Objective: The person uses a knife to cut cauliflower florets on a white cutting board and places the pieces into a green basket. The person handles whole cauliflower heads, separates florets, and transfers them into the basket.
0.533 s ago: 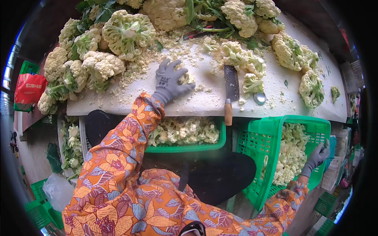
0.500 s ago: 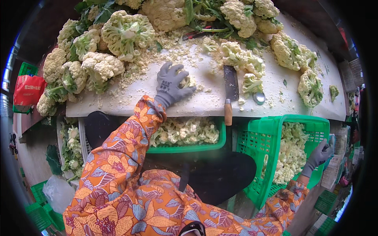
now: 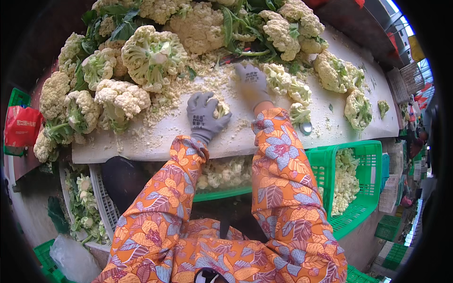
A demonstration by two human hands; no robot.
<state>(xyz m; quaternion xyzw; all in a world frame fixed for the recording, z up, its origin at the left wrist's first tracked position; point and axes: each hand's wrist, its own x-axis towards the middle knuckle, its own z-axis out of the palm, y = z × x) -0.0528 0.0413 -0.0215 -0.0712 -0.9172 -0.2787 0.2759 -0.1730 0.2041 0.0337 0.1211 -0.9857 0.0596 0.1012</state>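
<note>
1. Cauliflower piece (image 3: 221, 110) sits at the middle of the surface (image 3: 231, 144), gripped by the curled fingers of the left hand (image 3: 205, 116).
2. Right hand (image 3: 252, 84) is farther and rightward, beside loose florets (image 3: 278, 78); cannot tell whether its fingers grip anything.
3. Cauliflower heads (image 3: 155, 56) pile far and left; a green crate (image 3: 351, 225) stands near right.

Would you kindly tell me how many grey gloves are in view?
2: one grey glove on the left hand, around a cauliflower piece; the other on the right hand, just left of some florets. Others may be hidden in the blurred background.
</note>
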